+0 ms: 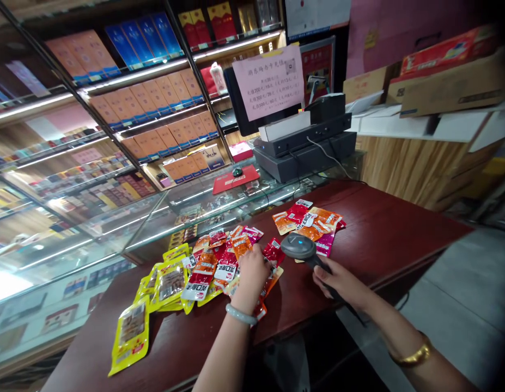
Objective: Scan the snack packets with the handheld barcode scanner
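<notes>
My right hand [338, 280] is wrapped around the handle of a grey barcode scanner [298, 246], its head tilted over the table toward the left. My left hand [252, 269], with a pale bangle at the wrist, has its fingers closed at the edge of a red snack packet [273, 250]. Beneath and beside that hand lies a heap of red and orange snack packets [205, 267]. Larger yellow snack bags [170, 283] are piled at its left, and one yellow bag [132, 335] lies apart. Behind the scanner sits a second group of packets [313, 223].
The dark red table [383, 228] adjoins a glass display counter [187, 204]. On the counter stand a monitor with a pink notice [271, 81], a black cash drawer [305, 158] and a mouse [237, 172] on a red pad. Cardboard boxes [452, 90] are stacked at the right.
</notes>
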`<state>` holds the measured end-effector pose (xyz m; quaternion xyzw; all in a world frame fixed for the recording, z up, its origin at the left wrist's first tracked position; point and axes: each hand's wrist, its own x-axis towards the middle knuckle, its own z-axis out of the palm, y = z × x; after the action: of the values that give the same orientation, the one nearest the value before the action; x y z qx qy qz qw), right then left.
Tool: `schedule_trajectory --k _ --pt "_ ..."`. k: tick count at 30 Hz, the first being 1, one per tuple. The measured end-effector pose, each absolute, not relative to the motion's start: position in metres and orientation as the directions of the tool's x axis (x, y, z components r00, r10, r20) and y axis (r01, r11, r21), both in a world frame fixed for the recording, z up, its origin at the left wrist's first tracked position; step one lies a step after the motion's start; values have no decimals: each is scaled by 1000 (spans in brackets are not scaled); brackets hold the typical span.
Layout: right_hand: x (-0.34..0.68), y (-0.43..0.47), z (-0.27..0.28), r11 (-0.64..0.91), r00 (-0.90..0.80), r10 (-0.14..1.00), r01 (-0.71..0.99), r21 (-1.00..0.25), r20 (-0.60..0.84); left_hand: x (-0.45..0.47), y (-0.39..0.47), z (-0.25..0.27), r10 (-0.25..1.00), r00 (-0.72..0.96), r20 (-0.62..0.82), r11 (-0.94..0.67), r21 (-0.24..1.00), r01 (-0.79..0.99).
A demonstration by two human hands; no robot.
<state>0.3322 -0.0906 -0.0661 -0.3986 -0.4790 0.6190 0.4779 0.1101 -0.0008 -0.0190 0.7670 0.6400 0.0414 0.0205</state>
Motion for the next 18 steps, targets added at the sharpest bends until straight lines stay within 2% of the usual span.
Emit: schedule_trajectory --k 6,14,16,18 --pt "336 -94 -76 -114 -241 970 -327 -938 -34 108 2 -27 985 121 125 -153 294 944" --pt "335 -96 -73 -129 -223 974 -381 -915 -45 101 7 -32 977 130 167 -183 356 916" --pt "334 -96 -71 -115 -211 977 -375 -920 -36 105 12 -29 985 100 144 -153 427 891" --pt "334 -96 -70 -101 -205 978 -373 -923 -24 115 21 -22 991 76 110 -126 571 812"
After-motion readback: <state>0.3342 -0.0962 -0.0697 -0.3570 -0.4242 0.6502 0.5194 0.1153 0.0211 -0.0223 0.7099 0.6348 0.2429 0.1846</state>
